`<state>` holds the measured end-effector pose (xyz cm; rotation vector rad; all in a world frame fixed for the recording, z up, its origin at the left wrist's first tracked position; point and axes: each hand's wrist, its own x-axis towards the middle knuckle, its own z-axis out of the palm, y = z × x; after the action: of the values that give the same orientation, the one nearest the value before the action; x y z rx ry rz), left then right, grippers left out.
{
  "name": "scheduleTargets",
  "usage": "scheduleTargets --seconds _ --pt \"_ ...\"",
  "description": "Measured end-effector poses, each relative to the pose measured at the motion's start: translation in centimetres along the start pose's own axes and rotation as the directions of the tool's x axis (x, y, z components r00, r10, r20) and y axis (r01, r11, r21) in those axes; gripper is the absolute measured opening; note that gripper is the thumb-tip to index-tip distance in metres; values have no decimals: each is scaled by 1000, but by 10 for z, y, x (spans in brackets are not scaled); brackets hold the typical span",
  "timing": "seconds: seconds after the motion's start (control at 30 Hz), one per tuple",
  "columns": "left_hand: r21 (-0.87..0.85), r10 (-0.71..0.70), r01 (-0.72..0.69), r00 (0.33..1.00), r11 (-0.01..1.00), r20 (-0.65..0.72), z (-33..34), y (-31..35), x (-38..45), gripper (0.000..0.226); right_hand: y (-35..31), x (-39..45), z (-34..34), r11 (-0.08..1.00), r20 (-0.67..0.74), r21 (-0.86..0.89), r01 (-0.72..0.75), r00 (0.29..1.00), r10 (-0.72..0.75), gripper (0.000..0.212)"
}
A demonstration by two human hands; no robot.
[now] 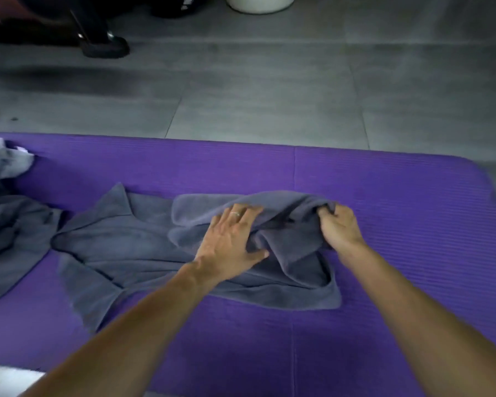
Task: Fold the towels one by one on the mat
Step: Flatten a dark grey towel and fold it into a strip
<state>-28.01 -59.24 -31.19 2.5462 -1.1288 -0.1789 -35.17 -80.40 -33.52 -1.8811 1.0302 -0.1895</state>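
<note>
While the grey towel (pixel 143 247) lies rumpled across the middle of the purple mat (pixel 398 224), treat it as soft, limp cloth that will sag and bunch anywhere you leave it unsupported, so take it by corners and hems. Your right hand (pixel 338 224) pinches its far right corner with curled fingers. Your left hand (pixel 229 242) lies flat, fingers spread, pressing the bunched fold. More crumpled towels (pixel 9 216) wait at the mat's left edge.

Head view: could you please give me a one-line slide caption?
Left hand presses flat on a grey towel on the purple mat while the right hand pinches its edge.
</note>
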Motion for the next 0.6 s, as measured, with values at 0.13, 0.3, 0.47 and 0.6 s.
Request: scheduleTargets --seconds 0.13,0.3,0.47,0.6 --pt "116 34 -46 994 992 104 30 34 11 80 59 13 -63 931 -169 239 -277 932 321 32" --pt "103 171 -202 953 974 252 62 94 36 73 132 -23 -167 846 -305 -195 -496 851 428 35" --pt "68 244 -292 890 954 386 93 141 58 80 145 -30 -192 802 -176 -452 -390 920 349 67" --pt "38 317 -373 832 927 455 111 165 64 87 137 -11 -172 852 -120 -486 -194 981 155 86"
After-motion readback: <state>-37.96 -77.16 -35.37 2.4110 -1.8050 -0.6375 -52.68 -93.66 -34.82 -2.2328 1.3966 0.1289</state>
